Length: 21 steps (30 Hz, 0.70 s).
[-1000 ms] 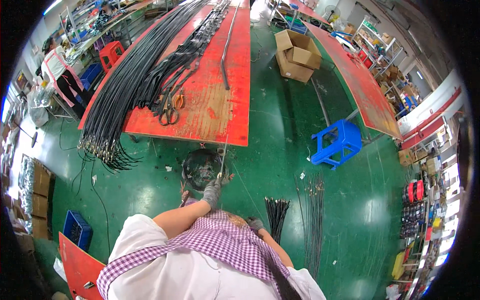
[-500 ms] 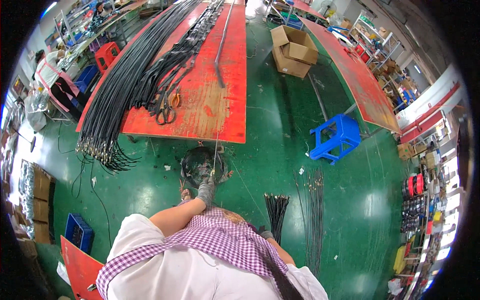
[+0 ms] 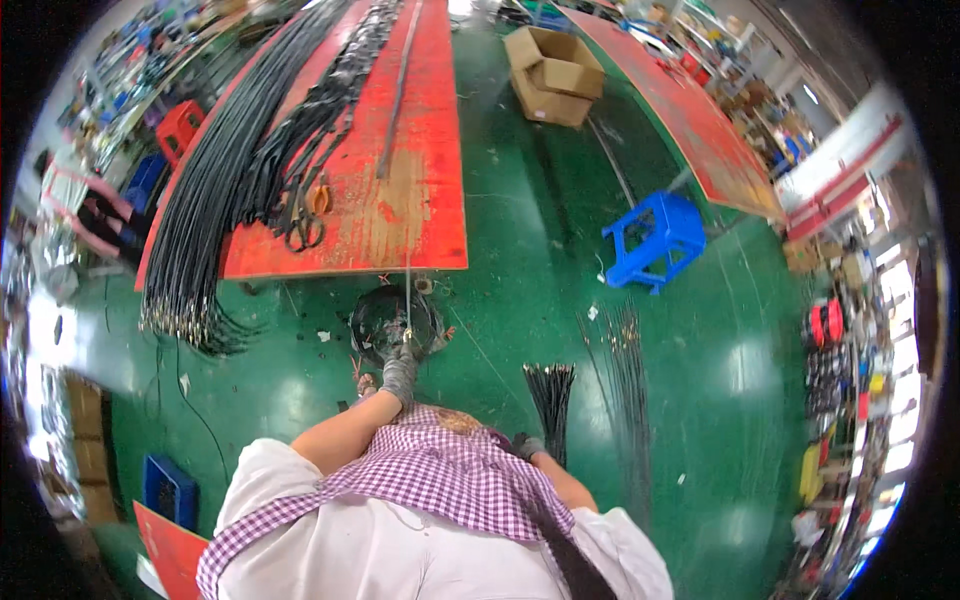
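Below the red table (image 3: 420, 225), gloved left hand (image 3: 401, 368) clenched on thin cable (image 3: 407, 290); right hand (image 3: 527, 446) half-hidden, grip unclear.

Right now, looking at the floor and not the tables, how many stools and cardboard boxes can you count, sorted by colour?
Blue stool: 1
Red stool: 1
Brown cardboard box: 1, open, with a smaller carton inside it
Total: 3

Cables (image 3: 230, 190) on table (image 3: 420, 230) — stool (image 3: 655, 240) right
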Motion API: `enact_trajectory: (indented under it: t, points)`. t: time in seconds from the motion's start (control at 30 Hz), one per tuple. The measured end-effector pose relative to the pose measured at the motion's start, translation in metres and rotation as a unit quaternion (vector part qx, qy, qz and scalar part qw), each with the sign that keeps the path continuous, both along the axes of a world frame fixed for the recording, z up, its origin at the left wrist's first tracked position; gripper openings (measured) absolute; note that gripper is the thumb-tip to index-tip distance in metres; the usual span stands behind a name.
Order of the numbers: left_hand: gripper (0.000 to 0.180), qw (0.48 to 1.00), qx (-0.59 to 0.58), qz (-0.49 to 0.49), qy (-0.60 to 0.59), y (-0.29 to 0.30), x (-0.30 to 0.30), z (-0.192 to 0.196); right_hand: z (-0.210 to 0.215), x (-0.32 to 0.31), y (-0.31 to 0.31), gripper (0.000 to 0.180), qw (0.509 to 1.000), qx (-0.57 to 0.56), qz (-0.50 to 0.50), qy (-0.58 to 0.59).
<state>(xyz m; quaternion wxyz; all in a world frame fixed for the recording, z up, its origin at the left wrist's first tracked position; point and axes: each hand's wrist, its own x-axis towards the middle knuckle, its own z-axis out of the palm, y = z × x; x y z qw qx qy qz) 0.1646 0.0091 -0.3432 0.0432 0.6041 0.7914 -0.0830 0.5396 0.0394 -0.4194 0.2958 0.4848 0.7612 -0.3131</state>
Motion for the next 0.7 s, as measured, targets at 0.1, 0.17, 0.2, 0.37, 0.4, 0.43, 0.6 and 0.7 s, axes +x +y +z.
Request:
enact_trajectory:
  t: [0.1, 0.17, 0.2, 0.37, 0.4, 0.43, 0.6, 0.7]
  points:
    - [0.026, 0.931, -0.044, -0.166, 0.321, 0.001, -0.005, -0.013, -0.015, 0.011, 0.029, 0.05, 0.956, -0.05, 0.289, 0.007]
    - [0.023, 0.987, 0.104, -0.071, -0.104, 0.011, -0.012, -0.002, -0.018, 0.006, 0.055, 0.043, 0.992, -0.006, 0.083, -0.099]
    - [0.022, 0.945, 0.159, 0.043, -0.284, -0.026, -0.045, -0.008, 0.034, -0.073, 0.057, 0.043, 0.993, -0.039, -0.111, 0.018]
    - [0.016, 0.366, 0.213, 0.497, -0.758, 0.022, -0.002, 0.159, 0.143, -0.203, 0.063, 0.049, 0.937, -0.112, -0.064, 0.324]
    - [0.018, 0.35, 0.226, 0.47, -0.778, 0.028, -0.005, 0.17, 0.133, -0.225, 0.057, 0.053, 0.896, -0.013, 0.094, 0.433]
    - [0.021, 0.333, 0.24, 0.448, -0.794, 0.032, -0.01, 0.177, 0.121, -0.245, 0.05, 0.057, 0.811, 0.078, 0.248, 0.524]
    - [0.021, 0.295, 0.341, 0.464, -0.763, 0.041, -0.054, 0.213, 0.166, -0.302, 0.015, 0.051, 0.831, 0.023, 0.285, 0.477]
    - [0.018, 0.292, 0.319, 0.537, -0.724, 0.023, -0.078, 0.184, 0.192, -0.319, 0.004, 0.04, 0.88, -0.157, 0.2, 0.401]
